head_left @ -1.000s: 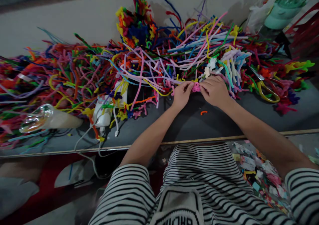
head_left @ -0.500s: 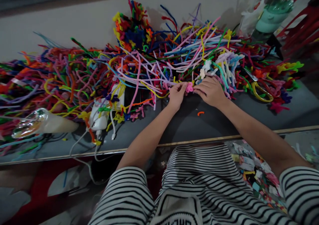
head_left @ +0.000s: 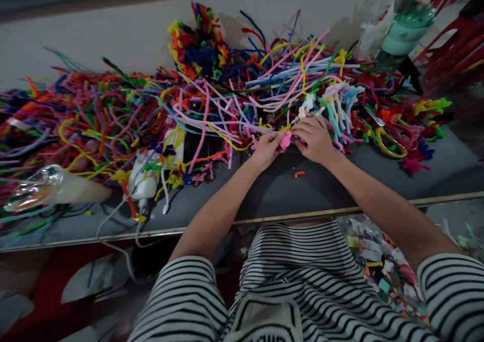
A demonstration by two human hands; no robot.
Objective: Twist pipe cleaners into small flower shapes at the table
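Note:
My left hand (head_left: 267, 150) pinches a small pink pipe-cleaner flower (head_left: 285, 140) between thumb and fingers, above the front part of the grey table (head_left: 272, 193). Just right of the flower is my right hand (head_left: 313, 139), its fingers curled and pressed together. Whatever they hold is too small or hidden to make out. A bit of yellow pipe cleaner (head_left: 285, 127) shows behind the flower, by the right fingertips. White pipe-cleaner flowers (head_left: 308, 105) lie just beyond the right hand. Nearer to me lies a short orange pipe-cleaner piece (head_left: 299, 174).
Heaped pipe cleaners (head_left: 94, 110) run along the back of the table. Yellow-handled scissors (head_left: 391, 143) lie at the right. On the left are a white charger (head_left: 143, 183) with cables and a glue-like bottle (head_left: 85, 188). A teal container (head_left: 406, 32) stands back right.
The pink flower has tilted and turned in my left fingers, and that hand has rolled slightly. My right fingers have lifted and drawn a little back from it. The whole view has shifted slightly.

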